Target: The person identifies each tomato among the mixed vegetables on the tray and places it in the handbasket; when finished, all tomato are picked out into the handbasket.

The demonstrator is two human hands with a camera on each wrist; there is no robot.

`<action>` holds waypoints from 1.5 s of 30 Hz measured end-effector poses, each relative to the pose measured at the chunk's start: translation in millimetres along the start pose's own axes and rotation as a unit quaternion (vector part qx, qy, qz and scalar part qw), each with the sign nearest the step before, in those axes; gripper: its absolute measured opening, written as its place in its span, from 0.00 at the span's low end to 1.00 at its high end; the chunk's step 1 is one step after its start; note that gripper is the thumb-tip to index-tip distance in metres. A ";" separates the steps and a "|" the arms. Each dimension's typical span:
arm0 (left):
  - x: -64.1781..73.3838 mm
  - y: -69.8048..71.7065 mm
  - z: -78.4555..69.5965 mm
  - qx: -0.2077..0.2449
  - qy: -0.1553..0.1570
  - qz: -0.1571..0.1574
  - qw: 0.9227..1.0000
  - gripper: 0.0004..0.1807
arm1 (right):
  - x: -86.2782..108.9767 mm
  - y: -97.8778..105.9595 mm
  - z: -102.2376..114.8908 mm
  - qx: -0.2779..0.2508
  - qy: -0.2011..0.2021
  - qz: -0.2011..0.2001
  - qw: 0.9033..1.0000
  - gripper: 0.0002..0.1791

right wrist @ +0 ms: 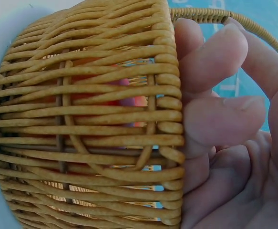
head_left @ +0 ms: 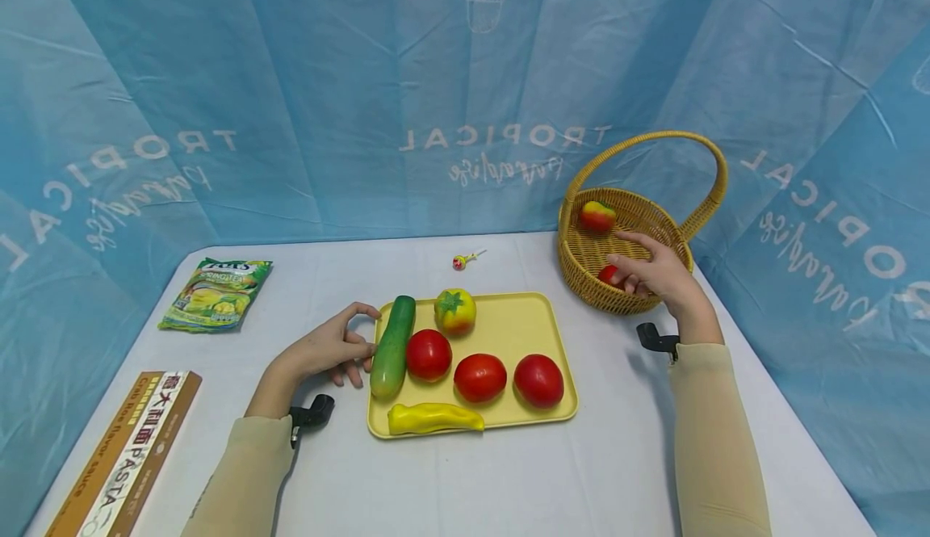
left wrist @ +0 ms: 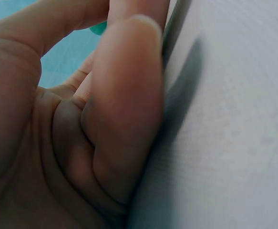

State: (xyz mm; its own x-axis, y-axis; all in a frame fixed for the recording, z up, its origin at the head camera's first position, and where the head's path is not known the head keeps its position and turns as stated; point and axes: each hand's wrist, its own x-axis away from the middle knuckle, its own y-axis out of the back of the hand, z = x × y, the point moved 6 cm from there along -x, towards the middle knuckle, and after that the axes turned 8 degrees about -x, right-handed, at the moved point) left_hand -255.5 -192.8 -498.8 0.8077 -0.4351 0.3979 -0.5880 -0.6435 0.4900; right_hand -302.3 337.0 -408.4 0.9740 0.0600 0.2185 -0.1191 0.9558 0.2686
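My left hand [head_left: 330, 347] lies at the left edge of the yellow tray [head_left: 512, 319], its loosely bent fingers beside a green toy cucumber [head_left: 395, 351]. No grip on the cucumber shows. In the left wrist view, a finger hides most of what lies beyond. Over the near rim of the wicker basket [head_left: 588, 270] hangs my right hand [head_left: 657, 274], fingers loosely bent. Just below its fingers, inside the basket, is a red round piece [head_left: 609, 274], partly covered. The right wrist view shows the fingers at the basket's rim, with nothing held between them.
Three red tomatoes [head_left: 429, 355], a yellow-red fruit with a green top [head_left: 455, 312] and a yellow pepper [head_left: 436, 418] lie on the tray. A red-yellow piece [head_left: 597, 217] sits in the basket. Around are a lollipop [head_left: 461, 262], green packet [head_left: 218, 295] and pasta box [head_left: 123, 456].
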 end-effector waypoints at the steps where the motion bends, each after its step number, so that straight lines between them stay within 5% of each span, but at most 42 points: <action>1: 0.4 0.1 -0.3 0.000 -0.002 0.000 1.000 0.35 | 1.2 -0.7 1.4 -0.002 0.001 0.001 1.000 0.44; 20: 1.6 2.3 -3.2 0.002 -0.004 -0.002 1.000 0.35 | 10.3 -24.8 30.7 0.024 0.044 0.029 0.998 0.43; 33: -0.2 1.7 0.1 -0.002 0.002 -0.005 1.000 0.34 | 19.2 -65.6 23.3 0.035 0.076 0.185 0.979 0.40; 45: 0.5 0.5 0.3 0.004 0.002 -0.002 1.000 0.35 | 35.2 -96.1 3.3 0.082 0.052 0.282 0.955 0.37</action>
State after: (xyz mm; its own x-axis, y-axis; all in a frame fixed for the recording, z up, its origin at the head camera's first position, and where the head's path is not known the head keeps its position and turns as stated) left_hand -255.4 -193.4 -498.6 0.8104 -0.4293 0.3987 -0.5836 -0.6510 0.4853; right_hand -257.2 246.3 -423.5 0.7595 0.5873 0.2797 -0.6497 0.7061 0.2816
